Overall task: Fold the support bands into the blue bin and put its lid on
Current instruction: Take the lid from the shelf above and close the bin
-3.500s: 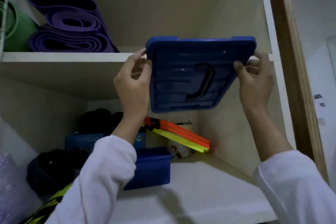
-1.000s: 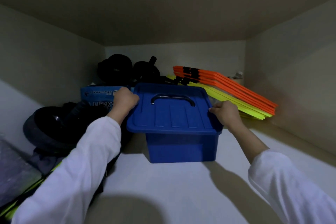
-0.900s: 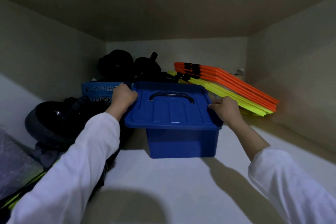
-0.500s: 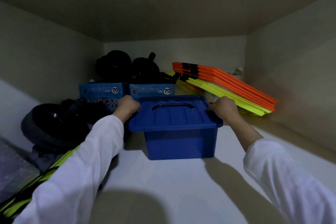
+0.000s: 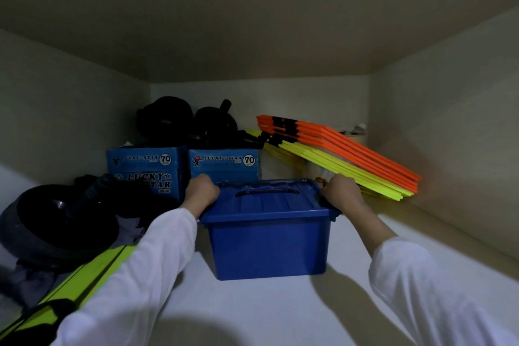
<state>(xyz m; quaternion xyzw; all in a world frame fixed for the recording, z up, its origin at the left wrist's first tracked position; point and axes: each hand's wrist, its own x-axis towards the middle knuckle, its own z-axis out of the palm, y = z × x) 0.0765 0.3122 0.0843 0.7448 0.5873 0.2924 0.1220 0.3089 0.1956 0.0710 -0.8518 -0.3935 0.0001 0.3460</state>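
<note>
We see the blue bin (image 5: 266,247) standing on the white shelf (image 5: 252,309) inside a cupboard, near the middle, with its lid (image 5: 268,202) lying on top of it. The lid's dark handle (image 5: 266,192) lies flat. Our left hand (image 5: 202,191) is curled over the left edge of the lid and grips it; our right hand (image 5: 338,189) grips the right edge in the same way. Both arms wear white sleeves (image 5: 146,270). Behind the bin stand two blue "Lucky Star" boxes (image 5: 224,163), with black round objects (image 5: 165,118) on top of them. To the right, a stack of orange and yellow flat bars (image 5: 351,157) leans against the back corner. On the left lies a black wheel-like thing (image 5: 59,222) and a yellow-green strip (image 5: 84,275).
</note>
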